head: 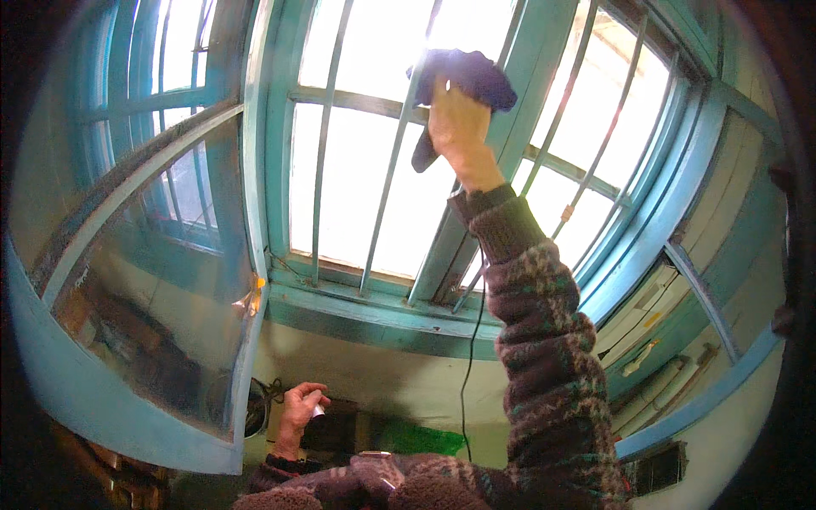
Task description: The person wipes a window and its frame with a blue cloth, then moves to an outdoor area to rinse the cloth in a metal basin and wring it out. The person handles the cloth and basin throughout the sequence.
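My right hand (459,127) is raised to the barred window and grips a dark blue cloth (475,73), which bunches above the fingers and hangs below the palm. The cloth is at the upper part of a metal window bar (392,166), near the blue-green wooden crossbar of the frame; whether it touches the glass I cannot tell. Low at the left, my left hand (296,411) is held in front of my body with a small white object (318,411) in its fingers; only part of that object shows. Patterned knit sleeves cover both arms.
An open glazed casement (252,357) stands at the left, with a yellow-orange scrap at its edge. Another open casement (701,395) is at the right. The window sill (357,312) runs below the bars. A black cable (470,370) hangs down in front, above a green item (424,440).
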A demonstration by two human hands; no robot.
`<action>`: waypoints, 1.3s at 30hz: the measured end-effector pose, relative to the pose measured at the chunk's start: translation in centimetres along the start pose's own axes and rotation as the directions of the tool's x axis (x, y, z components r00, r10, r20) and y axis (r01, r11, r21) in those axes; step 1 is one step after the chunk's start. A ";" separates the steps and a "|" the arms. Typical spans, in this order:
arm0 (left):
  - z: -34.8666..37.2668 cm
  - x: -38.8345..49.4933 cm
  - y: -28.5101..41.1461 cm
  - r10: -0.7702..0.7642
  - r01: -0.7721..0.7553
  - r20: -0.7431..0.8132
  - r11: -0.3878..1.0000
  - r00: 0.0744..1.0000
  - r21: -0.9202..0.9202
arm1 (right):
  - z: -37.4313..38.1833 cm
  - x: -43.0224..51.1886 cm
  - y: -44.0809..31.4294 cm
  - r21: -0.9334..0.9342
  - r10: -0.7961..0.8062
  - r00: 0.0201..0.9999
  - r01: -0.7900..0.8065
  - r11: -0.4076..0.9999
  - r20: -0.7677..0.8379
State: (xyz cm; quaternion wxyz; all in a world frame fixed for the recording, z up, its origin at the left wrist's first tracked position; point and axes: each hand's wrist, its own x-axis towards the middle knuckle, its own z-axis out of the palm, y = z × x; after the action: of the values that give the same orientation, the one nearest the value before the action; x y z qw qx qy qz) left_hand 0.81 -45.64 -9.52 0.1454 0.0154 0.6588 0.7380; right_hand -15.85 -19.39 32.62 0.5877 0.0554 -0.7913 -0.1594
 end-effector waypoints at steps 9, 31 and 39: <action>-0.8 0.0 -0.1 0.058 -0.064 -0.059 0.992 0.997 -0.105 | -1.6 -1.1 1.8 -0.035 -0.413 0.862 0.422 0.906 -0.293; -2.9 -2.3 -0.9 0.036 -0.073 -0.217 0.984 0.976 -0.164 | -1.2 9.5 5.3 0.028 -0.242 0.962 0.247 0.969 -0.127; -5.2 -2.0 -4.4 -0.014 -0.050 -0.318 0.980 0.948 -0.191 | -1.3 19.4 6.6 0.204 -0.068 0.916 0.160 0.966 -0.396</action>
State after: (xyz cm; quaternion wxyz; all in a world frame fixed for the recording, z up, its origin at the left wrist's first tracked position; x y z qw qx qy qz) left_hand 2.48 -50.74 -14.17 0.0316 -0.1118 0.5974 0.7935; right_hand -19.83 -18.77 52.69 0.7109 0.2002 -0.6687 -0.0859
